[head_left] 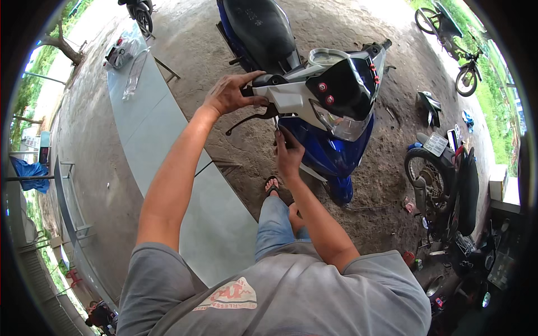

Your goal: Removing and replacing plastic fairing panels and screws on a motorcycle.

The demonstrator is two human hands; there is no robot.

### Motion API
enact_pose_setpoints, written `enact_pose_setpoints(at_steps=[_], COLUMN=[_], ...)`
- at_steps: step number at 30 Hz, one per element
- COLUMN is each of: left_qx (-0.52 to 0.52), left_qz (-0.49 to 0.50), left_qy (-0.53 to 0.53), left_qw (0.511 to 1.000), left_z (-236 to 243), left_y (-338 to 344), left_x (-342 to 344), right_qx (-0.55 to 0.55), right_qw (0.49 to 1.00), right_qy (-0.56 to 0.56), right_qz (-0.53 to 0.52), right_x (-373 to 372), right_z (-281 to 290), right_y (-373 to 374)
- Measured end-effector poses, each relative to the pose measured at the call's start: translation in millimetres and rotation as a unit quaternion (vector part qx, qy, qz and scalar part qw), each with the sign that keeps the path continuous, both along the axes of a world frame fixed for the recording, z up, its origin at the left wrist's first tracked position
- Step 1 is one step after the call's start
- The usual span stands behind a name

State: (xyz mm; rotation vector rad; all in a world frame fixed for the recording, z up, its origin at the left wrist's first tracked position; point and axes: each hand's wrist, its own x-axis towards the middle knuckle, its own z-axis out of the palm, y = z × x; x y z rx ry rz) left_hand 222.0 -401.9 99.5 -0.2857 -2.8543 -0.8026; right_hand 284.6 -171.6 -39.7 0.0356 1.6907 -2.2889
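Observation:
A blue and white motorbike (330, 148) stands in front of me, its black seat (258, 28) farther back. My left hand (232, 95) is closed round the handlebar end, at the edge of the white headlight cover (288, 98). Just below that hand juts the black brake lever (246, 120). Under the cover, close to the blue front panel, my right hand (288, 151) has its fingers pinched together and pointing up. A thin pale sliver shows above its fingertips; what it is I cannot make out. The clear headlight (344, 126) faces my side.
Left of the bike runs a long pale bench (168, 162) with plastic-wrapped items (120, 56) at its far end. At the right stands another motorbike (443, 179), with loose parts and tools near it. A black fairing piece (428, 109) lies on the rough ground.

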Motion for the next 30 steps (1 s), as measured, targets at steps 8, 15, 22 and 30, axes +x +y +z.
enact_pose_setpoints(at_steps=[8, 15, 22, 30], left_qx=[0.020, -0.004, 0.007, 0.018], left_qz=[0.003, 0.010, 0.005, 0.004], left_qy=[-0.003, -0.007, -0.006, -0.021], left_qw=[1.000, 1.000, 1.000, 1.000], left_z=[-4, -2, -3, 4], left_y=[-3, 0, -3, 1], left_x=[3, 4, 2, 4], right_qx=[-0.109, 0.067, -0.376, -0.261], right_qw=[0.994, 0.980, 0.872, 0.911], right_qy=[-0.003, 0.188, -0.278, -0.306], right_qz=[0.014, -0.027, 0.144, 0.089], right_x=[5, 5, 5, -10], right_z=[-3, -10, 2, -14], right_y=[0, -11, 8, 8])
